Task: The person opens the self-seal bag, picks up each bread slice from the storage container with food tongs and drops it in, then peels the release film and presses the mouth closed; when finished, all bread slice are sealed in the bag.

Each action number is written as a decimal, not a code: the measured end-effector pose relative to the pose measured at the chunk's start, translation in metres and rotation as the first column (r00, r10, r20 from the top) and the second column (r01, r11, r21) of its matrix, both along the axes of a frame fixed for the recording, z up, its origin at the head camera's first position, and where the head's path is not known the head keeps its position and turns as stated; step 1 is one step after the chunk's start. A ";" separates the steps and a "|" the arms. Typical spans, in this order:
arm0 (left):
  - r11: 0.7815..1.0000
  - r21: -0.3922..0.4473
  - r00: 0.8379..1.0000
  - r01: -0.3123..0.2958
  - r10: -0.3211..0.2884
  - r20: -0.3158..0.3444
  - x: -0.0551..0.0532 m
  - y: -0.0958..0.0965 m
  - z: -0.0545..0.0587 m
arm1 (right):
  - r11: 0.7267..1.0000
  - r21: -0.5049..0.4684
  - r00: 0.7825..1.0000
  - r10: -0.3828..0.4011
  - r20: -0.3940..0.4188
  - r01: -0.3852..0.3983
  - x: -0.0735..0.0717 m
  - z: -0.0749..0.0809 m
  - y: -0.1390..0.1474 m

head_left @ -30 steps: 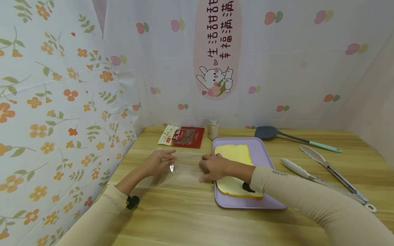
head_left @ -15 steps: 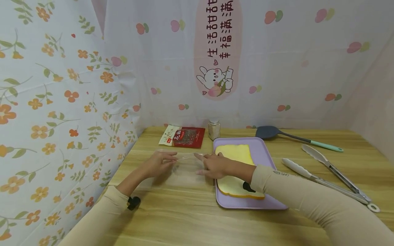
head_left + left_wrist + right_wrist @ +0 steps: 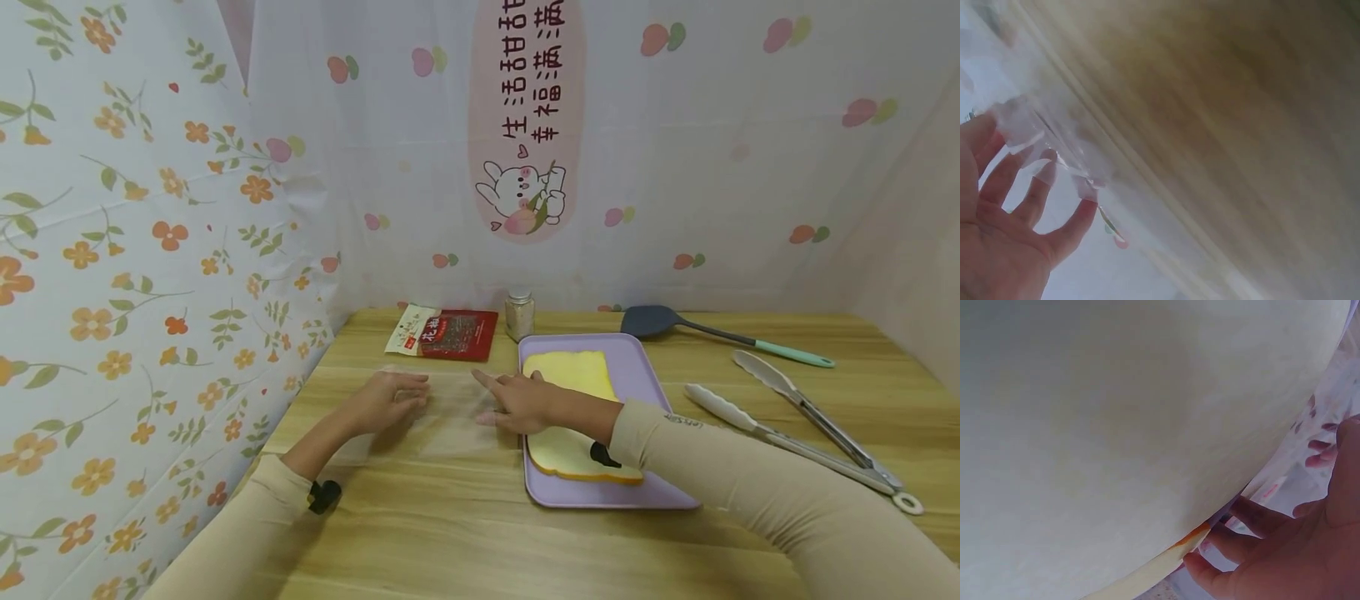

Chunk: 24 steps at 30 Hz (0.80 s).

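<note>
Thin clear plastic (image 3: 453, 425) lies between the two hands on the wooden table; I cannot tell whether it is a sheet, a bag or a glove. The left hand (image 3: 382, 402) is at its left side. In the left wrist view, the clear plastic (image 3: 1054, 140) overlaps that hand's spread, slightly bent fingertips. At the opposite side, the right hand (image 3: 517, 404) has its index finger straight and thumb apart, over the tray's left edge. A bread slice (image 3: 581, 462) with an orange-brown crust lies under the right forearm, with a yellow piece (image 3: 573, 373) beyond it.
The lilac tray (image 3: 637, 367) carries the bread. Behind stand a red spice packet (image 3: 450, 335) and a small glass jar (image 3: 520, 318). To the right lie a dark spatula (image 3: 652, 322) with a mint handle and metal tongs (image 3: 810, 425). Patterned curtains enclose the table's back and left.
The right hand's index finger has straightened from a bent pose, and its thumb has spread. The plastic, earlier glinting near the left fingertips, now looks flatter. The left hand has barely moved.
</note>
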State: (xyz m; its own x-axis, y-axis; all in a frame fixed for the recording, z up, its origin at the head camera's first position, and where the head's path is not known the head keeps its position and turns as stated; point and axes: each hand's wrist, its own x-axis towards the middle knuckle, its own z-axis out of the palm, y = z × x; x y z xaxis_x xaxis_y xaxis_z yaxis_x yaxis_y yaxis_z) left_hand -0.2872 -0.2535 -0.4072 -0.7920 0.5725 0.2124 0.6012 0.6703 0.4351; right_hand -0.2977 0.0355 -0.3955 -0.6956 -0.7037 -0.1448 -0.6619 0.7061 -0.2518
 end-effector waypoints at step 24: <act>0.990 0.129 0.998 -0.061 0.063 -0.010 0.007 0.005 0.001 | 0.984 0.173 0.986 0.059 -0.157 -0.032 0.010 -0.003 -0.004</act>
